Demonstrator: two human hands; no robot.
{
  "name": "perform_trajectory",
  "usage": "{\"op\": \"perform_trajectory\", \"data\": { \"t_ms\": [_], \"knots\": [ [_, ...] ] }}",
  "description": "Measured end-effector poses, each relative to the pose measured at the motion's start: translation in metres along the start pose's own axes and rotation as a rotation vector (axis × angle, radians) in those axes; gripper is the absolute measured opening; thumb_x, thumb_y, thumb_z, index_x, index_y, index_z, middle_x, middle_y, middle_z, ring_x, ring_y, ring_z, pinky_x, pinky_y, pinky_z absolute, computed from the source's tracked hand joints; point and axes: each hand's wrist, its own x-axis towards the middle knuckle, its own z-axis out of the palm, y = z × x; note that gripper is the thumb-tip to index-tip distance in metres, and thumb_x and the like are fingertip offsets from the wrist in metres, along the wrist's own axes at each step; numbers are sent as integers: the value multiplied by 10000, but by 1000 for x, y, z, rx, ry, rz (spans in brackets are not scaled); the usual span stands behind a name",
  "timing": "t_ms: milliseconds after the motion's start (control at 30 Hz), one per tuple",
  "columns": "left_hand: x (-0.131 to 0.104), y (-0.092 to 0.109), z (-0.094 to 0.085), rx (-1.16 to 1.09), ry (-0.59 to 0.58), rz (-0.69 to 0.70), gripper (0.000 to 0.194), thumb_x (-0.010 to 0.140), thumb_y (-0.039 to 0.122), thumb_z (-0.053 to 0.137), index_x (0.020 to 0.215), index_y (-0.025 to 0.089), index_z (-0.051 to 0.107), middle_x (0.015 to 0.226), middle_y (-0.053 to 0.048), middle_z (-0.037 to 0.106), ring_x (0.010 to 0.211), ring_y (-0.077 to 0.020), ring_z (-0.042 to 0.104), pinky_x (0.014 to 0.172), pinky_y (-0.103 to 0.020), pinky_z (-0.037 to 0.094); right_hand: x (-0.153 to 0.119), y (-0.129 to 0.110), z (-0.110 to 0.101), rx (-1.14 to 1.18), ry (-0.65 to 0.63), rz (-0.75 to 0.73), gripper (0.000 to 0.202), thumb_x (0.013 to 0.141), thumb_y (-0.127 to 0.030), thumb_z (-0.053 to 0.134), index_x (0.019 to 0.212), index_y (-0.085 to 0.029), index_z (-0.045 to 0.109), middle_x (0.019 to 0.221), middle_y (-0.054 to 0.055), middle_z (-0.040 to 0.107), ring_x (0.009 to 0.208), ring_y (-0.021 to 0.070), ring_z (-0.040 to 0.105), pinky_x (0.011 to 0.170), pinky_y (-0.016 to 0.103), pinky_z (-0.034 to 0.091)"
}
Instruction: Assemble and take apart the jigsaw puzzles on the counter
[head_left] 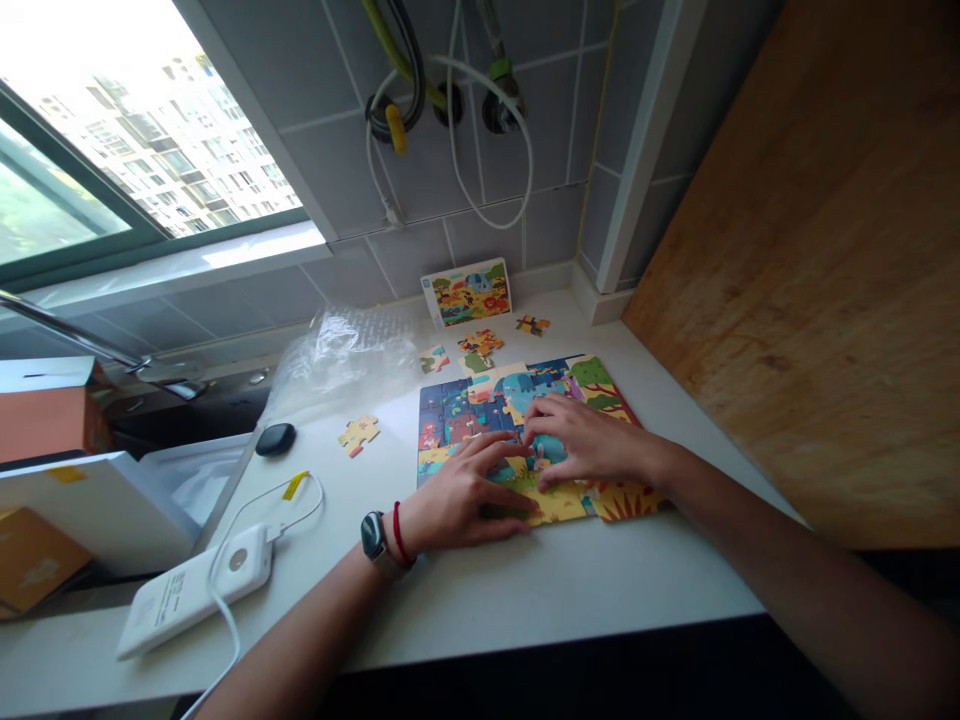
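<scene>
A jigsaw puzzle [450,400] with colourful animal pictures lies mostly joined on the white counter. My left hand [469,490] rests over its lower left part, fingers spread and touching the pieces. Opposite it, my right hand [589,440] arches over the middle right, thumb and fingers apart around a teal patch [551,450] of the picture. The pieces under both palms are hidden. Behind the puzzle lie loose pieces: an orange one [481,342], a green one [477,363], a pale one [433,359] and a brown one [533,325]. A yellow piece [359,435] lies to the left.
A small picture box [471,293] leans at the wall. Clear bubble wrap [349,350], a black oval object [275,439] and a white power bank [199,590] with a cable [232,620] are on the left. Boxes [45,410] fill the sink area. A wooden panel [810,280] borders the right.
</scene>
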Motion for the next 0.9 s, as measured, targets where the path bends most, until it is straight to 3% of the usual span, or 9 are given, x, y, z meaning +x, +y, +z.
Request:
{"op": "perform_trajectory", "data": {
  "t_ms": [167, 367, 467, 533, 900],
  "knots": [
    [0, -1, 0, -28, 14, 11, 241, 885, 448, 727, 1083, 330, 799, 1409, -71, 591, 1400, -323, 448, 1161, -512, 407, -25, -13, -17, -21, 189, 96, 301, 840, -473, 767, 1031, -244, 725, 1179, 96, 662, 1193, 303, 583, 1080, 466, 421],
    [-1, -4, 2, -55, 33, 52, 232, 881, 412, 738, 1092, 328, 789, 1373, -57, 633, 1385, -327, 470, 1132, -530, 427, -95, -30, -4, -113, 101, 229, 548, 759, -468, 843, 1258, -295, 698, 1424, 99, 598, 1348, 349, 519, 1137, 517, 435],
    [-3, -8, 5, -55, 37, 77, 235, 881, 427, 734, 1086, 328, 789, 1365, -61, 641, 1347, -332, 506, 1115, -551, 427, -116, -29, 9, -245, 130, 223, 516, 837, -418, 784, 1326, -302, 669, 1479, 87, 570, 1372, 332, 519, 1153, 526, 443],
    [-4, -10, 6, -53, 30, 92, 252, 878, 442, 732, 1091, 321, 790, 1368, -62, 640, 1330, -331, 518, 1112, -541, 426, -120, -27, 14, -322, 195, 188, 426, 915, -357, 702, 1334, -281, 669, 1449, 87, 603, 1354, 304, 549, 1142, 497, 471],
    [-6, -14, 9, -32, 51, 125, 237, 879, 422, 726, 1082, 319, 793, 1345, -36, 671, 1289, -324, 535, 1095, -504, 438, -120, -18, 24, -472, 223, 39, 406, 978, -379, 618, 1354, -230, 648, 1444, 120, 609, 1366, 307, 546, 1101, 536, 504]
  ]
}}
